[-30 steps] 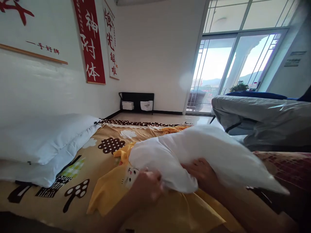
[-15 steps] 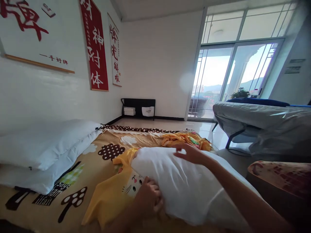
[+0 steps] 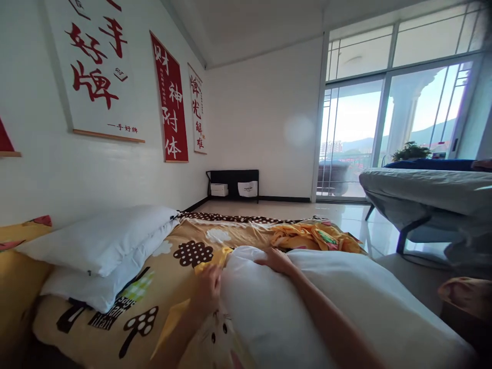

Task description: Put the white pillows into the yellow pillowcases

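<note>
- One white pillow insert [image 3: 307,307] lies lengthwise in the foreground on the patterned bedsheet [image 3: 180,241].
- The right hand [image 3: 274,260] rests flat, fingers spread, on its far end.
- The left hand [image 3: 209,289] grips one yellow pillowcase [image 3: 172,323] at the insert's left edge.
- Two white pillows [image 3: 103,251] sit stacked by the wall.
- One crumpled yellow cloth [image 3: 311,237] lies beyond.
- Three scrolls [image 3: 171,102] hang fully in view.

Plump white pillow [image 3: 326,312] – flat, partly inside yellow pillowcase [image 3: 180,320]
</note>
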### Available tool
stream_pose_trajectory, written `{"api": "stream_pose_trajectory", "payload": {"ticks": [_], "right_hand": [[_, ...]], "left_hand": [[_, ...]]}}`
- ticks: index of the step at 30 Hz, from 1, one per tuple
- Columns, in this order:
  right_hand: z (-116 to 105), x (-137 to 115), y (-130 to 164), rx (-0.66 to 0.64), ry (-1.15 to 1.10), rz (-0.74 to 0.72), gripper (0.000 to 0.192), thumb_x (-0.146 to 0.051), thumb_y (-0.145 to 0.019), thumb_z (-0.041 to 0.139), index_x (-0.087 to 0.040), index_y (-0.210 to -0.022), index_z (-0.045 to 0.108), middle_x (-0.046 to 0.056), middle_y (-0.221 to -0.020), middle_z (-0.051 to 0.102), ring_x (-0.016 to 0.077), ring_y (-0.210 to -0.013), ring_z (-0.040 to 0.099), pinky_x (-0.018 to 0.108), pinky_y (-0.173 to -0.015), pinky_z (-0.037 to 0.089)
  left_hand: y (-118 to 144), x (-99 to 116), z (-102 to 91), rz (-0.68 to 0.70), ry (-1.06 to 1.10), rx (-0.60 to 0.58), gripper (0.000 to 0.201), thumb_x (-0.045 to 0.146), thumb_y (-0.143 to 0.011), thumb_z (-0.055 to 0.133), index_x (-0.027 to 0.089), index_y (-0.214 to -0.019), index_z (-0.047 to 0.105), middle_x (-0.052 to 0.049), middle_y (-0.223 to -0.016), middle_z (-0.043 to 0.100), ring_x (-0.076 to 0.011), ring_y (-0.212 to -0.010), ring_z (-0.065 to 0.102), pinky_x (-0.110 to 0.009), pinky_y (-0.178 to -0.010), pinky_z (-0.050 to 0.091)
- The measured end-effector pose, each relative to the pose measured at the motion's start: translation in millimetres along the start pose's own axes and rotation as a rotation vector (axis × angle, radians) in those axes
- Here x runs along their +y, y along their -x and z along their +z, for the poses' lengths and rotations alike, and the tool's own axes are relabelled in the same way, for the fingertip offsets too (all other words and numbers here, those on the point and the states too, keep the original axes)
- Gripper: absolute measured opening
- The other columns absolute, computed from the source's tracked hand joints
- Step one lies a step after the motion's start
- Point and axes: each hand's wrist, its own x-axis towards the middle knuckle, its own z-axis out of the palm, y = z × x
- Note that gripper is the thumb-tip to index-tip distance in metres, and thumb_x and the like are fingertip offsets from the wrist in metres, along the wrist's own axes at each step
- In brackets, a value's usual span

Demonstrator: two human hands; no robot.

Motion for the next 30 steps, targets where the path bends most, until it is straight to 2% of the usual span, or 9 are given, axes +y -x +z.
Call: {"api": "stream_pose_trajectory", "payload": {"ticks": [2,5,9,13,19,23,25,28,30], "right_hand": [[-6,-8,14,0.002,0.015,-0.001,0.045,-0.053,-0.079,0.063,-0.017,-0.105,0.070,0.013,-0.098,0.073,0.0277,-0.090,0.068,0.033,-0.073,0.048],[-18,-25,40,0.064,0.100,0.002,0.053,-0.054,-0.082,0.059,-0.019,-0.121,0.062,0.013,-0.101,0.072,0.0291,-0.094,0.066,0.037,-0.079,0.047],[-32,-44,67,0.151,0.183,-0.054,0.056,-0.052,-0.085,0.057,-0.017,-0.129,0.056,0.013,-0.102,0.072,0.0289,-0.097,0.065,0.039,-0.084,0.046],[-31,-54,81,0.209,0.207,-0.145,0.055,-0.047,-0.088,0.058,-0.013,-0.130,0.053,0.014,-0.106,0.071,0.0266,-0.095,0.066,0.041,-0.091,0.044],[-20,-74,107,0.361,0.262,-0.294,0.050,-0.035,-0.086,0.059,-0.014,-0.131,0.052,0.012,-0.104,0.072,0.0251,-0.090,0.065,0.039,-0.088,0.043],[-18,-96,112,0.334,0.345,-0.407,0.043,-0.016,-0.084,0.054,-0.013,-0.126,0.057,0.011,-0.096,0.072,0.0241,-0.081,0.064,0.039,-0.077,0.045],[-18,-101,106,0.309,0.373,-0.445,0.034,-0.011,-0.083,0.052,-0.013,-0.115,0.065,0.011,-0.092,0.072,0.0245,-0.081,0.064,0.039,-0.076,0.044],[-19,-91,93,0.290,0.375,-0.386,0.022,-0.009,-0.083,0.053,-0.015,-0.095,0.071,0.013,-0.090,0.072,0.0265,-0.087,0.064,0.041,-0.082,0.043],[-20,-78,90,0.296,0.353,-0.290,0.020,-0.011,-0.086,0.052,-0.014,-0.096,0.069,0.013,-0.092,0.071,0.0264,-0.089,0.063,0.041,-0.081,0.044]], "left_hand": [[-30,6,1.2,-0.093,-0.043,0.009,0.040,0.021,-0.088,0.046,0.014,-0.127,0.050,-0.012,-0.126,0.059,-0.0193,-0.118,0.053,-0.031,-0.098,0.043],[-58,13,6.5,-0.120,-0.092,0.024,0.044,0.024,-0.085,0.051,0.013,-0.128,0.049,-0.014,-0.124,0.058,-0.0242,-0.114,0.054,-0.033,-0.092,0.046],[-68,14,-10.1,-0.104,-0.169,0.057,0.034,0.010,-0.087,0.038,0.015,-0.116,0.056,-0.012,-0.115,0.060,-0.0231,-0.108,0.056,-0.031,-0.083,0.047],[-73,19,-38.5,-0.050,-0.218,0.067,0.027,0.012,-0.089,0.037,0.018,-0.102,0.060,-0.009,-0.111,0.061,-0.0212,-0.103,0.059,-0.028,-0.076,0.047],[-87,51,-54.9,0.033,-0.188,0.065,0.019,0.023,-0.090,0.043,0.018,-0.098,0.059,-0.008,-0.096,0.068,-0.0214,-0.088,0.064,-0.030,-0.073,0.046],[-86,94,-62.4,0.094,-0.144,0.067,0.016,0.026,-0.089,0.046,0.019,-0.098,0.058,-0.006,-0.090,0.069,-0.0211,-0.085,0.065,-0.030,-0.070,0.045],[-78,117,-64.0,0.174,-0.133,0.054,0.017,0.024,-0.088,0.048,0.021,-0.102,0.057,-0.005,-0.095,0.069,-0.0198,-0.087,0.065,-0.029,-0.071,0.044],[-62,137,-60.5,0.307,-0.137,0.000,0.019,0.022,-0.087,0.051,0.023,-0.105,0.056,-0.004,-0.101,0.067,-0.0183,-0.091,0.064,-0.028,-0.073,0.045],[-52,134,-56.3,0.334,-0.159,-0.027,0.021,0.018,-0.087,0.048,0.023,-0.106,0.056,-0.006,-0.104,0.066,-0.0196,-0.094,0.064,-0.029,-0.074,0.046]]}}
